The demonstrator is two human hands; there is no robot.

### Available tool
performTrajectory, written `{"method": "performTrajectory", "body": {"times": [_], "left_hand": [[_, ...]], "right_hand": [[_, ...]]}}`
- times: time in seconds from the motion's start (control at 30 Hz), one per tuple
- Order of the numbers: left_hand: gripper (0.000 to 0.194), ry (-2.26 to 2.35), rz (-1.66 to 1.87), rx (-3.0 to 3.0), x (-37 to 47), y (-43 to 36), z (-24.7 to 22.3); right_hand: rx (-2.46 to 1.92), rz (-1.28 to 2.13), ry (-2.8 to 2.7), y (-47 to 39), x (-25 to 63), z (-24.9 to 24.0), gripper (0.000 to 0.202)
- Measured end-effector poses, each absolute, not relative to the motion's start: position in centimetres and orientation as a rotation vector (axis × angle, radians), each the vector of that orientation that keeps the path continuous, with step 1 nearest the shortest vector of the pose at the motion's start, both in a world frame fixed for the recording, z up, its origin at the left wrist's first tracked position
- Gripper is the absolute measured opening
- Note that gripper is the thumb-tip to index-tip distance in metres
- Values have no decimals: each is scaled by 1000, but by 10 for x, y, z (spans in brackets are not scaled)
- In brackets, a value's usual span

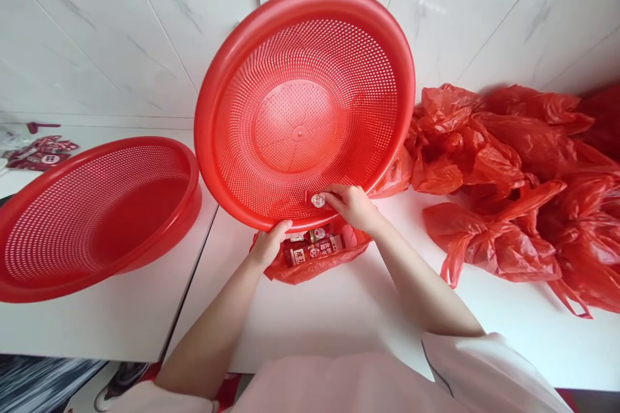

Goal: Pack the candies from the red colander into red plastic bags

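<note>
A large red perforated plastic basket is tilted up so that its inside faces me; apart from one small packet by its lower rim, it looks bare. My left hand grips that lower rim, the thumb over the edge. Just inside the rim, my right hand pinches a small red packet with a round white label. Below the rim lies an opened red plastic bag holding several wrapped snacks, partly hidden by the basket.
Another red basket stands tilted at the left. Several filled red plastic bags are piled at the right. Red packets lie at the far left. A marbled wall backs the white table, which has a seam left of me.
</note>
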State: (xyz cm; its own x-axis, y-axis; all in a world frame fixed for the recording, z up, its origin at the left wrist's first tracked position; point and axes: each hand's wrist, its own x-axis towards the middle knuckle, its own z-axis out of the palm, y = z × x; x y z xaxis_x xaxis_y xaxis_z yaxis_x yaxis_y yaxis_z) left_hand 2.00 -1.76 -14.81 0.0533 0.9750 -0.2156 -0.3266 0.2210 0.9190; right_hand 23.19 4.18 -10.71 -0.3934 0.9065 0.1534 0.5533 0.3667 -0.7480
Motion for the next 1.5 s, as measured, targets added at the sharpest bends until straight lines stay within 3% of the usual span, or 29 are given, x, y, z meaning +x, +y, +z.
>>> {"method": "performTrajectory", "body": {"times": [0.27, 0.43, 0.87, 1.13, 1.23, 1.4, 1.5], "left_hand": [[28, 1047, 1320, 822, 12, -9, -147], [33, 1073, 1464, 800, 1, -1, -142], [21, 990, 1480, 743, -2, 2, -141], [20, 994, 1465, 712, -6, 4, -140], [18, 1000, 1414, 673, -9, 5, -137], [13, 999, 1323, 621, -14, 4, -131], [14, 962, 1334, 581, -17, 4, -128]], "right_hand": [[-1260, 890, -1979, 43, 244, -97, 33], [-1032, 1154, -2352, 38, 254, -84, 25], [-1474, 749, -2361, 38, 254, -94, 22], [-1368, 670, -2224, 39, 259, -88, 17], [-1309, 758, -2145, 39, 256, -89, 28], [-1269, 774, -2030, 40, 254, -93, 65], [-1221, 680, -2103, 41, 254, -95, 61]]}}
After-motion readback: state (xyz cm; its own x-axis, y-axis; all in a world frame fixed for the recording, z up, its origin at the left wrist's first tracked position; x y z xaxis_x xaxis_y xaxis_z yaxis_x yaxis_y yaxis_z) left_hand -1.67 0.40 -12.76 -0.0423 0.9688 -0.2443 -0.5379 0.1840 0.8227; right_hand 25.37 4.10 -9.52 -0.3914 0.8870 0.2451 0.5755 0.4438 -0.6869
